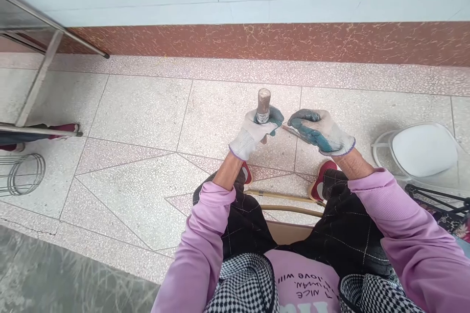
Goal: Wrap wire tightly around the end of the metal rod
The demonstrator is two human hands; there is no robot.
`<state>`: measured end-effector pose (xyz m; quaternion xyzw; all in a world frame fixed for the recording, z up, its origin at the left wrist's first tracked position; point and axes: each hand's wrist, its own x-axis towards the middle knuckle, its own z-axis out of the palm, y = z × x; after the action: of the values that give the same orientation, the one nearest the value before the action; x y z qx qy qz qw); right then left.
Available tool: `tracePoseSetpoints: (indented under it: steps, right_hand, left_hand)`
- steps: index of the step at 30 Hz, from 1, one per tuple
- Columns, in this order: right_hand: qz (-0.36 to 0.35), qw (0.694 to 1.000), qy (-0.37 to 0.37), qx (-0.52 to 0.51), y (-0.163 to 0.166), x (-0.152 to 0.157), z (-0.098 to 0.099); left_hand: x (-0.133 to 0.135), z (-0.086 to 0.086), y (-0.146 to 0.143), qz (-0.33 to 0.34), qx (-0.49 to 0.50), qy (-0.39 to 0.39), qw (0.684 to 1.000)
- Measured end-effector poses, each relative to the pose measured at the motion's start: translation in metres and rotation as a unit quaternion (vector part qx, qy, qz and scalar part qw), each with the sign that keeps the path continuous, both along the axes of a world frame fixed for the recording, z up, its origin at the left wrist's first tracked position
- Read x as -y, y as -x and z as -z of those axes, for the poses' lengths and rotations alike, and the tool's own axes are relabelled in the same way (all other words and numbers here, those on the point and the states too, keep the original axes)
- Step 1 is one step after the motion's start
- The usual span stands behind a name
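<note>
- The left hand (253, 132), in a white knit glove with teal-coated fingers, is wrapped closed around a rusty cylindrical spool (263, 106) held upright, its wire-wound band just above the fist.
- At the spool's 3 o'clock, the right hand (319, 132) pinches shut on a thin rod (292, 131) that reaches toward the left fist.
- Bare speckled terrazzo floor (147, 107) lies open from 9 to 12 o'clock; a clear plastic chair (422, 151) stands at 3 o'clock.
</note>
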<state>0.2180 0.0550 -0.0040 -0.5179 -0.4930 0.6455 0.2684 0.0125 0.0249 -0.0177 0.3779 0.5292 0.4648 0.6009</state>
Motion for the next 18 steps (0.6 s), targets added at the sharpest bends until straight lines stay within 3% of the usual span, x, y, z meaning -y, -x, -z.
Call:
tracePoseSetpoints:
  steps: [5,11,18]
  right_hand:
    - [-0.007,1.0,-0.021,-0.004,-0.001,0.0,0.002]
    - [-0.008,1.0,-0.007,0.011,-0.002,0.0,0.008]
    - [-0.034,0.991,-0.124,0.041,0.0,0.006,0.01]
  left_hand:
    - [-0.003,-0.004,-0.004,0.0,0.028,-0.007,1.0]
    - [-0.003,0.001,-0.007,0.018,0.032,0.044,0.998]
    - [-0.003,0.006,-0.014,-0.052,0.04,0.093,0.994]
